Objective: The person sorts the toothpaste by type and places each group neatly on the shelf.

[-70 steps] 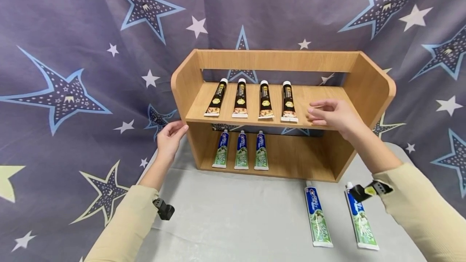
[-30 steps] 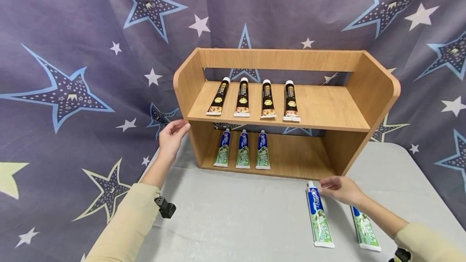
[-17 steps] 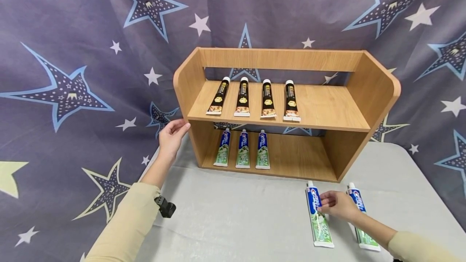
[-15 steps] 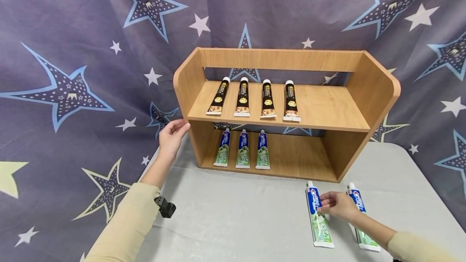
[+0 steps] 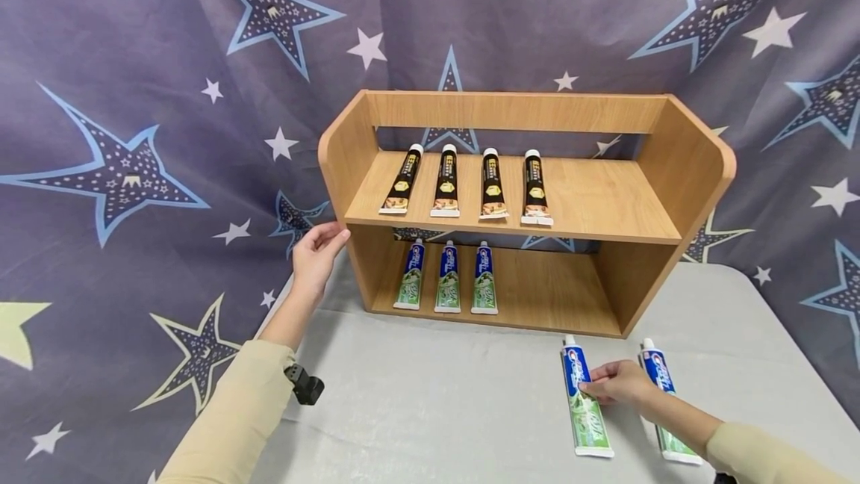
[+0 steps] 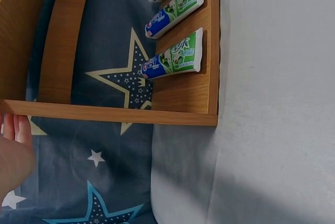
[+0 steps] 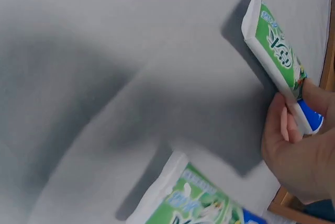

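My right hand (image 5: 621,383) pinches the left of two loose blue-and-green toothpaste tubes (image 5: 588,424), thumb on top and fingers at its right edge. In the right wrist view that tube (image 7: 280,51) slants, its shadow beside it. The other loose toothpaste tube (image 5: 675,439) lies to the right, partly under my forearm. My left hand (image 5: 314,260) rests against the left side panel of a wooden two-tier shelf (image 5: 510,228), thumb at the front edge. In the left wrist view its fingers (image 6: 23,130) touch the panel's outer face.
Several black toothpaste tubes (image 5: 492,184) lie in a row on the upper tier, with bare board to their right. Three blue-and-green tubes (image 5: 449,278) lie on the lower tier's left half. A grey cloth (image 5: 430,394) covers the table; a star-patterned curtain (image 5: 201,133) hangs behind.
My right hand has come down from the upper tier's right end to the left loose toothpaste tube and taken hold of it; the tube has shifted slightly left. My left hand stays at the panel.
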